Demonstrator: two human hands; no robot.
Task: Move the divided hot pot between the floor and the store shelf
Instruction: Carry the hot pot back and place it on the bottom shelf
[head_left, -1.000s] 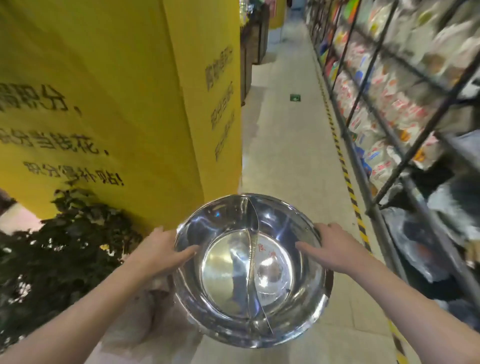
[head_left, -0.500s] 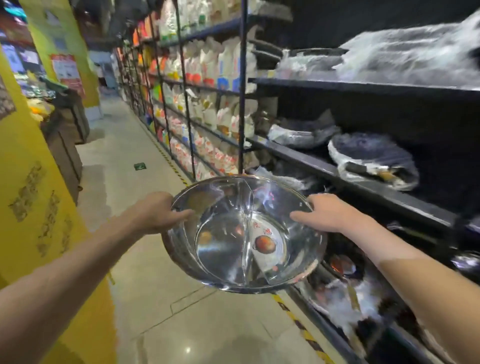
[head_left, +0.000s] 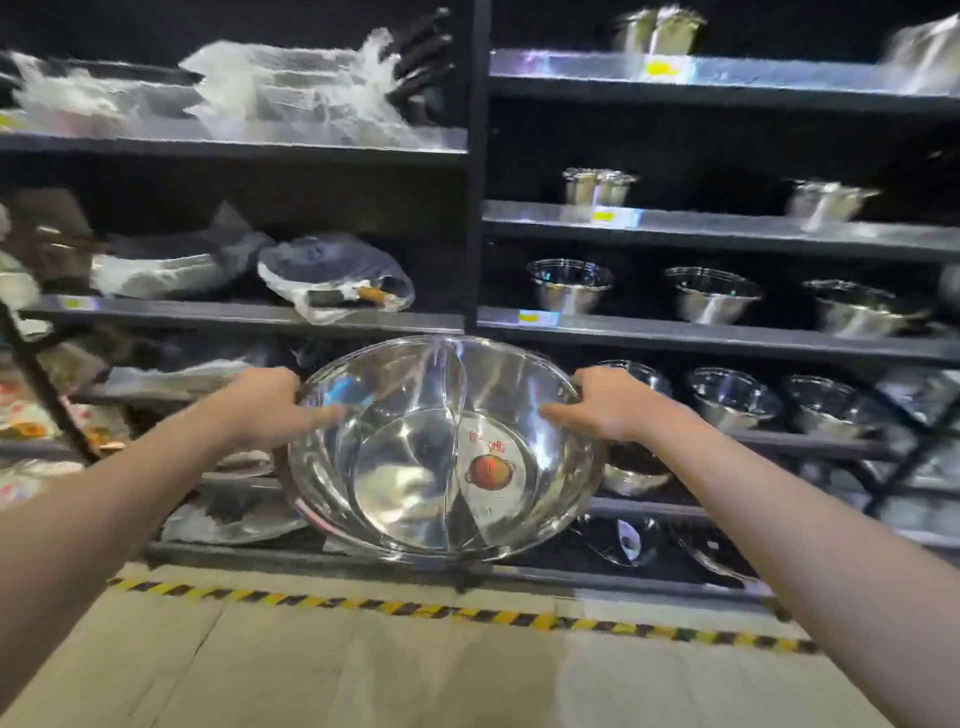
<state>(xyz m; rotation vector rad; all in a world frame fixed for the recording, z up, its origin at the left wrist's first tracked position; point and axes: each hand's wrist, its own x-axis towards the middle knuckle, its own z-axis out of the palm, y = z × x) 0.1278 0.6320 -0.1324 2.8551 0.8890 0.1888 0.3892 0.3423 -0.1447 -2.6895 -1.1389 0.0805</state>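
Observation:
The divided hot pot (head_left: 410, 467) is a wide shiny steel bowl with a curved partition down its middle and a red pot label in the right half. I hold it in the air in front of the dark store shelf (head_left: 727, 338), at the height of the lower shelves. My left hand (head_left: 270, 405) grips its left rim, thumb inside the bowl. On the opposite rim my right hand (head_left: 602, 402) grips the same way. The pot tilts slightly toward me.
Steel bowls (head_left: 569, 286) and pots stand in rows on the right-hand shelves. Plastic-wrapped pans (head_left: 332, 275) lie on the left-hand shelves. A black upright post (head_left: 478, 166) separates the two bays. Yellow-black tape (head_left: 415, 610) runs along the tiled floor before the shelf base.
My view has swung right from the aisle and yellow pillar to face the shelf squarely. The pot has travelled with both hands and now sits close to the lower shelves.

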